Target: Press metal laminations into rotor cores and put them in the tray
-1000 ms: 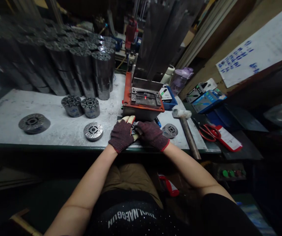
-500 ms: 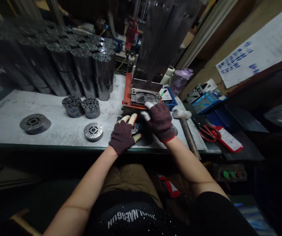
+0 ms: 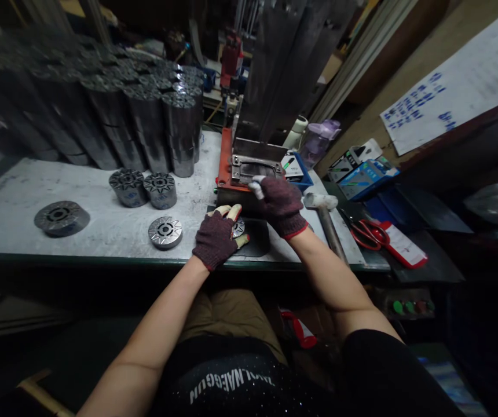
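My left hand (image 3: pixel 218 236), in a dark glove with pale fingertips, curls around a round slotted metal rotor core (image 3: pixel 238 227) on a black mat (image 3: pixel 257 240). Most of that core is hidden by the fingers. At the front edge of an orange-framed fixture (image 3: pixel 225 168), my right hand (image 3: pixel 280 200) has its white-tipped fingers drawn together. Whatever they may pinch is too small or hidden to make out. A metal plate (image 3: pixel 255 169) with a curved opening lies on top of the fixture, just beyond these fingers.
Left of my hands are a single core (image 3: pixel 165 233), two thicker cores (image 3: pixel 160 191) and a tilted-looking one (image 3: pixel 61 218). Tall core stacks (image 3: pixel 182 133) stand behind them. To the right lie a white-headed mallet (image 3: pixel 321 201) and red-handled scissors (image 3: pixel 370 234). A dark upright chute (image 3: pixel 284 75) rises behind the fixture.
My right hand has shifted slightly left and up, its fingers drawing closer together at the fixture's edge. My left hand stays on the rotor core almost unmoved.
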The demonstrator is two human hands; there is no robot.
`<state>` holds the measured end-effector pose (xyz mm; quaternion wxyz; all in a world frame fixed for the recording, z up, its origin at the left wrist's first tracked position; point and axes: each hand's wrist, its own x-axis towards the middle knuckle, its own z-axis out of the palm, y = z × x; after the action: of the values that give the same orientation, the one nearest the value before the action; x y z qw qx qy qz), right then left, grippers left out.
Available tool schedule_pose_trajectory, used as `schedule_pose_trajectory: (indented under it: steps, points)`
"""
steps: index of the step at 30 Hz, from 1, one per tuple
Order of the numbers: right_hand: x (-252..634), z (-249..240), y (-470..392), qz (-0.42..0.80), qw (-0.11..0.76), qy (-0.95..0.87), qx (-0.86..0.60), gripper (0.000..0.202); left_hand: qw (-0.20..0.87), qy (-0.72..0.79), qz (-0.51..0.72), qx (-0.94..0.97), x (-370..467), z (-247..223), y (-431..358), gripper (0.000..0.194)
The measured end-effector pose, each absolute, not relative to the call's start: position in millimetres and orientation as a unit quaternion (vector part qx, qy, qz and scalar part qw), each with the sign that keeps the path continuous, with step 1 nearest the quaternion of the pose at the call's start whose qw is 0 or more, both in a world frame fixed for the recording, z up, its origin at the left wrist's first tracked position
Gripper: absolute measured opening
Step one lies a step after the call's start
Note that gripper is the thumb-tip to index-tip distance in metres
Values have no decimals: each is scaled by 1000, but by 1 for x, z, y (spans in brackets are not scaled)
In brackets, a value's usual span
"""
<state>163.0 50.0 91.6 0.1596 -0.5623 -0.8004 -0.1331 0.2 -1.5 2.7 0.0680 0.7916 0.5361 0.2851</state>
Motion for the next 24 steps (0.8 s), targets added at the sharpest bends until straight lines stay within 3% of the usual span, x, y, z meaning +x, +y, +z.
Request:
schedule_pose_trajectory:
  steps: [5,7,12,15,18,24]
  points:
    - [172,63,14,-15,233,-814,-532,33,84,534,296,787,0,3,-1,73]
    - [172,54,4,18,222,-828,-515,33,87,533,294,789,-1,4,-1,71]
    - [160,60,0,13,-14,-861,-507,25,91,540,282,788,-1,5,0,70]
    - [154,76,4,12,-71,-871,-485,25,89,537,286,788,0,4,0,69]
    - [154,77,4,19,-57,-880,-471,26,90,543,285,785,0,2,1,70]
    - [164,31,-7,3,59,-873,-484,26,99,546,282,783,-1,2,0,74]
